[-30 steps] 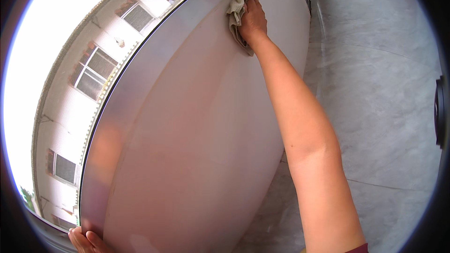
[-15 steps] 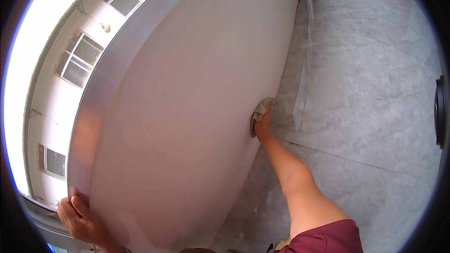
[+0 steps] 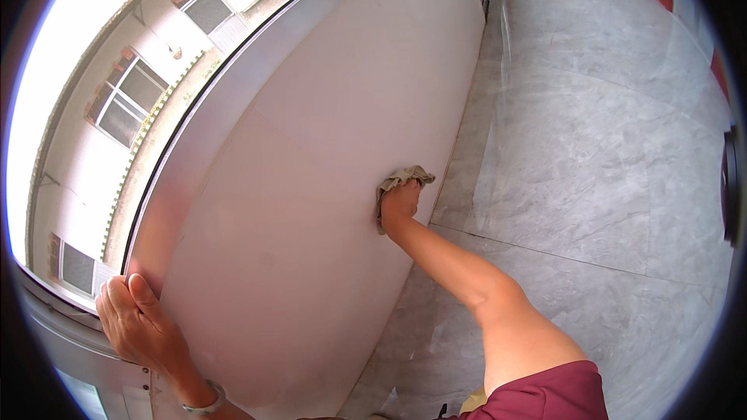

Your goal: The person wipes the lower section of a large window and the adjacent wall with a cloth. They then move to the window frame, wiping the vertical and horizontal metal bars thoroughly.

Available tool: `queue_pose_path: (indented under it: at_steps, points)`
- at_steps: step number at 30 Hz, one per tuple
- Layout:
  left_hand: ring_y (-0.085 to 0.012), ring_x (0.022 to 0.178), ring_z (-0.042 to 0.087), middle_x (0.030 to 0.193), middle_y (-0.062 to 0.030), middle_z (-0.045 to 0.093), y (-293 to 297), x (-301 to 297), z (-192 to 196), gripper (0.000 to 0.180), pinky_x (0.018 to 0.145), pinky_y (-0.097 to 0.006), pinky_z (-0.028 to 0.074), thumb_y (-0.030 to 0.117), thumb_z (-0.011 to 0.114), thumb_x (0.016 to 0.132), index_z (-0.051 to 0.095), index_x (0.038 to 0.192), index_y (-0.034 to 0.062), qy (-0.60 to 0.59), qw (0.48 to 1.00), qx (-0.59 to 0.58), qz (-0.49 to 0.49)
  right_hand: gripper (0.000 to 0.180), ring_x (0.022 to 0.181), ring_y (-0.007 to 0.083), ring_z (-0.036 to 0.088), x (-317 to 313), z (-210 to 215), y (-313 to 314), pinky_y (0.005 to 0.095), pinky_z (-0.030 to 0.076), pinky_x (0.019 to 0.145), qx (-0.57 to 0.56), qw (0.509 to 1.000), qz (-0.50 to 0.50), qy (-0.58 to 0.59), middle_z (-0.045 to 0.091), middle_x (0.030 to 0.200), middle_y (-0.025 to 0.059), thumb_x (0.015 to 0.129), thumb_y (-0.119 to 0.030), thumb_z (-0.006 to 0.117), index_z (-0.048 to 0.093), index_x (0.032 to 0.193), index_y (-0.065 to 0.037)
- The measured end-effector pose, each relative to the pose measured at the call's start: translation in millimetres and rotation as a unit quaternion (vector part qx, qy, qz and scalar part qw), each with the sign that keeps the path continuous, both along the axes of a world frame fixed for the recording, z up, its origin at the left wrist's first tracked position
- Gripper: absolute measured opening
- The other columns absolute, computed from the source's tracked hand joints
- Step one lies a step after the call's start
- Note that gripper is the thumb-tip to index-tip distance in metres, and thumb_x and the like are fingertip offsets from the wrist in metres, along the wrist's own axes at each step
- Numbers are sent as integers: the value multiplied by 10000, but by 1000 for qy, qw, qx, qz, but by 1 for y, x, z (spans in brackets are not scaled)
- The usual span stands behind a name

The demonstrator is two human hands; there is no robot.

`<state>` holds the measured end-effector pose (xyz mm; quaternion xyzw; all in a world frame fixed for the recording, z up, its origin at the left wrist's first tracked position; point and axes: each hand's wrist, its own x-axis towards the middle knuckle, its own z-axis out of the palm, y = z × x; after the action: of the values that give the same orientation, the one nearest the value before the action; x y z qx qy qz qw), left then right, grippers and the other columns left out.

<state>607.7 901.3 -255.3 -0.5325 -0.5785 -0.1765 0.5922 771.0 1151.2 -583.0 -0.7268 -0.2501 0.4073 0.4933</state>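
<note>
pressing a crumpled beige cloth [image 3: 401,183] against the pale frosted panel [image 3: 311,187], the right hand [image 3: 401,206] is sitting just right of the picture's centre, fingers closed over the rag so that it is bunching out above the knuckles toward 12 o'clock. the cloth is lying flat against the panel's surface near its lower edge, just beside the seam where the panel is meeting the grey marble floor [image 3: 591,148], which is spreading away from 1 to 5 o'clock. the right forearm is running down from the hand toward 5 o'clock, ending in a dark red sleeve [image 3: 545,393] at the lower edge. the left hand [image 3: 140,327] is resting at about 8 o'clock, fingers laid open and curling over the metal frame [image 3: 194,140] at the panel's near corner, gripping its edge rather than any loose thing; a thin bracelet [image 3: 201,404] is circling that wrist. beyond the frame, from 9 to 11 o'clock, a white building with dark windows [image 3: 124,109] is showing in bright daylight.
</note>
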Motion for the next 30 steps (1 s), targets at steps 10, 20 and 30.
queue_pose_path:
  at_steps: [10,20,30]
  points:
    - [-315,831,544,805,-121,510,-8,-14,34,475,751,-423,455,427,374,1072,508,847,31,-51,997,-62,-14,593,1343,511,371,-68,248,-114,570,303,1113,619,769,8,-163,423,1444,297,841,-148,635,477,1332,144]
    - [-375,979,572,981,-177,590,-16,-29,38,484,865,-457,466,435,362,1073,572,1052,-1,-87,991,-95,35,443,1295,396,474,-68,210,-126,521,351,1108,742,624,72,-232,532,1329,138,776,-244,695,669,1166,-38]
    - [-292,1002,597,1008,-121,605,-19,-49,33,575,874,-441,511,568,285,1050,588,1080,81,-81,990,-58,101,65,1272,321,496,-26,49,-100,491,348,1135,739,579,156,-307,591,1131,36,809,-209,691,691,836,-149]
